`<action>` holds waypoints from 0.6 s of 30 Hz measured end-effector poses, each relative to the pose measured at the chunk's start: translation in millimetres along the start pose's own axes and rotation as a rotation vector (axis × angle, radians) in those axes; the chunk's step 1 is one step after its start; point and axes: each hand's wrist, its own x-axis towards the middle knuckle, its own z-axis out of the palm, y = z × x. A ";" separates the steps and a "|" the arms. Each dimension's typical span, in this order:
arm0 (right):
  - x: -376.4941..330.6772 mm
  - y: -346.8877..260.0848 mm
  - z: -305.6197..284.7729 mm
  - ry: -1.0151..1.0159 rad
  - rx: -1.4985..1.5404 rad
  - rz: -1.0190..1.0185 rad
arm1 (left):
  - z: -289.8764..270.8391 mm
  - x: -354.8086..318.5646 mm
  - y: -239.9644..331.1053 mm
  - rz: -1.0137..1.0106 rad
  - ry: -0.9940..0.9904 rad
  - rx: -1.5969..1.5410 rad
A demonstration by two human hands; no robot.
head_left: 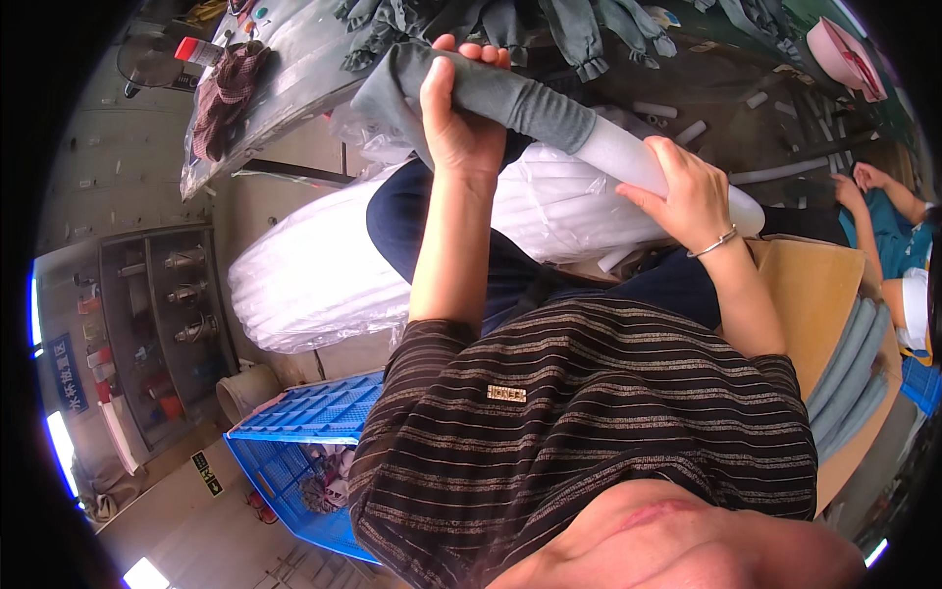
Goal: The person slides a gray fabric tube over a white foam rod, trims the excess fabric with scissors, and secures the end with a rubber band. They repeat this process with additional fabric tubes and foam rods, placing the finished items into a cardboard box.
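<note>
A long white tube (610,155), apparently foam, slants across in front of me, its bare rounded end to the right. A grey-green fabric sleeve (549,116) covers its left part, bunched in folds near the bare stretch. My left hand (463,118) is closed around the sleeve, thumb up along it; the fabric beyond it bends down loosely to the left. With fingers over the top, my right hand (692,191) grips the bare white part. Whether the tube reaches inside the sleeve as far as my left hand is hidden.
Grey-green fabric pieces (579,39) lie on the work table (294,98), with a checked cloth (228,98) at its left corner. A plastic-wrapped white bundle (334,257) lies below. A blue crate (309,417) stands left, a cardboard box (800,285) with grey tubes (849,363) right. Another person (891,221) works far right.
</note>
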 end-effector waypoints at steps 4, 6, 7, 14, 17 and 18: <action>2.1 -7.8 6.0 0.082 0.011 -0.038 | 1.3 -5.2 -11.6 -0.025 -0.077 -0.026; 6.8 -11.8 3.8 0.108 0.040 -0.024 | 6.5 -19.9 -23.0 -0.068 -0.015 -0.127; 9.3 -19.3 0.2 0.109 0.068 -0.058 | 7.9 -27.8 -28.4 -0.221 0.065 -0.232; 7.8 6.7 -7.7 -0.096 0.000 0.082 | -11.0 -9.8 16.0 0.058 -0.119 0.096; 23.6 2.0 -12.6 -0.191 0.006 0.134 | -9.9 3.3 33.2 0.082 -0.247 0.144; 26.7 -10.7 -8.2 -0.150 0.027 0.108 | -9.7 -3.5 30.7 0.076 -0.275 0.230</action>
